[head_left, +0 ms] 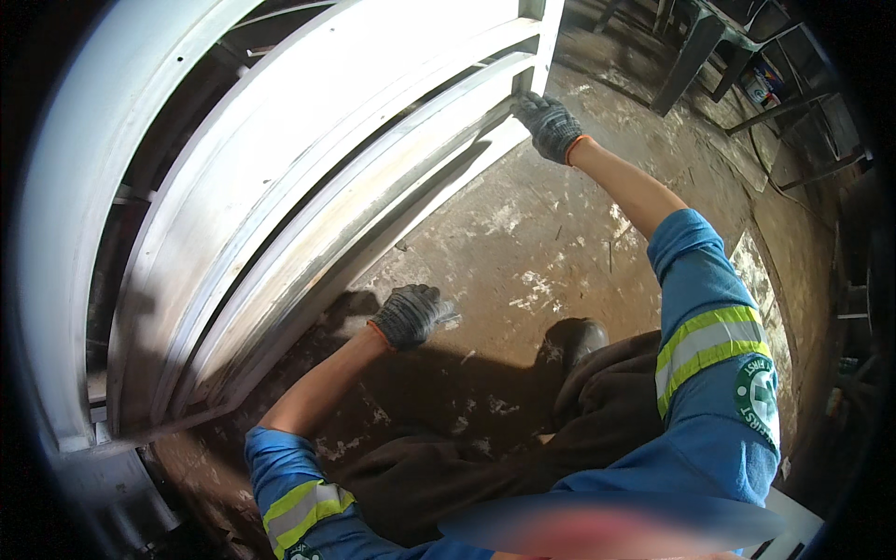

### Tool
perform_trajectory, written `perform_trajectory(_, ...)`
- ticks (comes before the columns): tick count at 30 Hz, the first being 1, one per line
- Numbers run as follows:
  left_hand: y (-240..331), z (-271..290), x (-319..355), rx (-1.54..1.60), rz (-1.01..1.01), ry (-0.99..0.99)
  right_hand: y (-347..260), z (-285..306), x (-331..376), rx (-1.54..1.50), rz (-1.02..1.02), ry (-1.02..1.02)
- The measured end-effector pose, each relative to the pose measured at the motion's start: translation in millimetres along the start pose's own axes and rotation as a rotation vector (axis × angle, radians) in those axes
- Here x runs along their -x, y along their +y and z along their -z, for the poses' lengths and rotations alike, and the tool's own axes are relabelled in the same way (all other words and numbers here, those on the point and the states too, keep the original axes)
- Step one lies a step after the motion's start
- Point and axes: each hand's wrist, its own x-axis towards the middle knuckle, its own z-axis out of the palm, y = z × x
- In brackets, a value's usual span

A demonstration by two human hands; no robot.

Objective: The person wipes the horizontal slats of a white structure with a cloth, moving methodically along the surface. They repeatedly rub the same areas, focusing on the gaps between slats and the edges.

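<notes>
Brn floor; smudged wht slatted frame, R fingers bent on it; L fingers curled, holds unclear

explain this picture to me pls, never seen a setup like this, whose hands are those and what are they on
No machine here: this is a person wearing grey gloves, seen by a fisheye camera on their head. It looks down and bends straight edges. The right hand has its fingers against the end of a large white slatted panel. The left hand shows over the worn brown floor, apart from the panel; whether it holds anything, I cannot tell. A dark chair stands at the upper right.
</notes>
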Motion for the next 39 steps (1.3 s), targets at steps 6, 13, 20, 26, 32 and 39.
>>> perform_trajectory(6,-3,0,-1,0.003,0.039,-0.051,-3,-2,-4,-0.219,-0.128,-0.082)
perform_trajectory(13,-2,-6,-10,0.033,-0.035,0.044,-1,-25,-13,-0.181,-0.086,0.055)
perform_trajectory(20,-5,5,1,-0.029,0.055,0.009,-51,2,-30,-0.257,-0.309,-0.178)
perform_trajectory(26,-14,-23,1,-0.021,-0.029,-0.156,-158,49,-31,-0.516,0.379,-0.282)
perform_trajectory(32,4,-9,-5,-0.113,-0.001,-0.284,-151,35,-24,-0.379,0.414,-0.071)
perform_trajectory(39,-2,-29,15,-0.08,-0.086,-0.158,-155,21,-34,-0.101,-0.105,-0.191)
